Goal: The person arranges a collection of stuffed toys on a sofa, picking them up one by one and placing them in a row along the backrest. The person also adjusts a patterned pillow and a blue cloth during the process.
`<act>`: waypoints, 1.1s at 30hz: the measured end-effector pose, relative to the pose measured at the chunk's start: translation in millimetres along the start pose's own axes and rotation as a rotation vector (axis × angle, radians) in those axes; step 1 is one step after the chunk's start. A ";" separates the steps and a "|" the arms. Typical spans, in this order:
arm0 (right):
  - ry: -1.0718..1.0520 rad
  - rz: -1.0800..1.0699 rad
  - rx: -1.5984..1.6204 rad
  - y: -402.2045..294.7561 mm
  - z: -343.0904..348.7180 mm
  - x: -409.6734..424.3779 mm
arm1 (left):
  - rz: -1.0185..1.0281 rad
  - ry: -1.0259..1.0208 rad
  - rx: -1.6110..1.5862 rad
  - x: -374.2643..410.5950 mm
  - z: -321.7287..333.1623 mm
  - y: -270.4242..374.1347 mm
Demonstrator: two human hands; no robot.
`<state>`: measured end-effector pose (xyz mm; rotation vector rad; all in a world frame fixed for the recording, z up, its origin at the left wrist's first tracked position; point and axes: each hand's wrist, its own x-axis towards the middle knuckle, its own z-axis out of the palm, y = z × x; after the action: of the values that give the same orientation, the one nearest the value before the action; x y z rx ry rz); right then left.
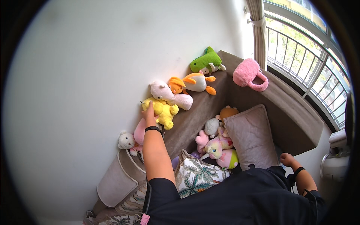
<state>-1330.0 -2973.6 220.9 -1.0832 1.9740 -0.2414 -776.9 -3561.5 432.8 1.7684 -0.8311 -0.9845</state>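
Observation:
My left hand [149, 113] reaches up to a yellow plush toy [165, 111] lying on top of the sofa's backrest [194, 115], its fingers against the toy's left part; whether they grip it is unclear. A pale pink plush toy [161, 90] touches the yellow one. Beyond it lie an orange and grey plush toy [197, 82] and a green dinosaur plush [206, 60]. A pink plush [139, 132] is partly hidden behind my forearm, beside a white teddy bear [126, 140]. My right hand [287, 159], fingers curled, is near the right end of the grey cushion [250, 135], apparently holding nothing.
A pink fluffy bag [247, 73] rests on the sofa's right side. Several plush toys, among them a unicorn [214, 149], are heaped on the seat beside a palm-patterned pillow [194, 175]. A wall stands at the left; a curtain [258, 33] and railed window are at the right.

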 end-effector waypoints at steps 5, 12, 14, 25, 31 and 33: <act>-0.004 -0.037 -0.040 7.9 8.6 17.9 | 0.324 0.231 0.042 -7.3 -8.5 -12.9; -0.005 0.012 -0.097 72.2 5.9 33.1 | 0.423 0.295 0.149 -74.7 -10.1 -33.5; -0.060 0.014 -0.118 89.0 4.3 42.9 | 0.476 0.396 0.229 -69.2 -26.1 -56.6; -0.010 -0.080 -0.119 129.3 40.9 61.0 | -0.007 -0.173 0.428 -113.0 -29.0 -175.6; -0.039 -0.077 0.107 70.6 38.4 22.6 | 0.263 -0.797 1.061 -114.5 -16.5 -267.4; -0.053 0.033 0.046 63.1 31.9 -12.7 | 0.446 -0.601 1.303 -148.6 28.2 -276.8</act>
<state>-1340.5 -2918.8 175.7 -1.0170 1.9285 -0.2377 -836.4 -3348.7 207.6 2.0801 -2.5340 -0.6560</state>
